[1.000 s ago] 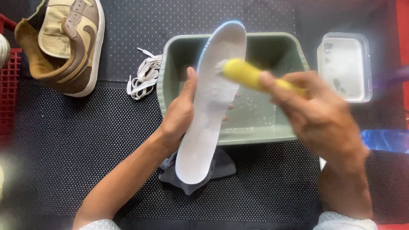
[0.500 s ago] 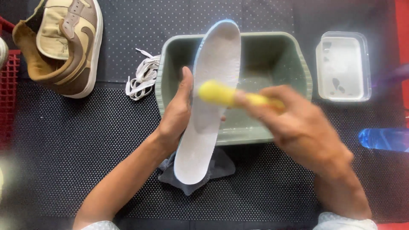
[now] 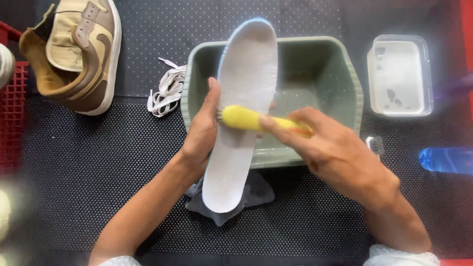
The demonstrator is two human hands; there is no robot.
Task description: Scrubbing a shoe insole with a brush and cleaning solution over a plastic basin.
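White insole (image 3: 242, 118) stands lengthwise away from the person, heel end nearest over a grey cloth (image 3: 256, 194), toe end pointing far over the green tub (image 3: 315, 64). Left hand (image 3: 202, 133) clasps its left edge. Right hand (image 3: 335, 152) grips a yellow brush (image 3: 246, 118), laid crosswise on the insole's middle. Beyond lie white laces (image 3: 165, 91), 1 brown shoe (image 3: 81, 54) and a clear tray (image 3: 399, 74).

Insole (image 3: 244, 113) – matt white foam; basin (image 3: 315, 59) – smooth plastic; mat (image 3: 98, 167) – dotted rubber.
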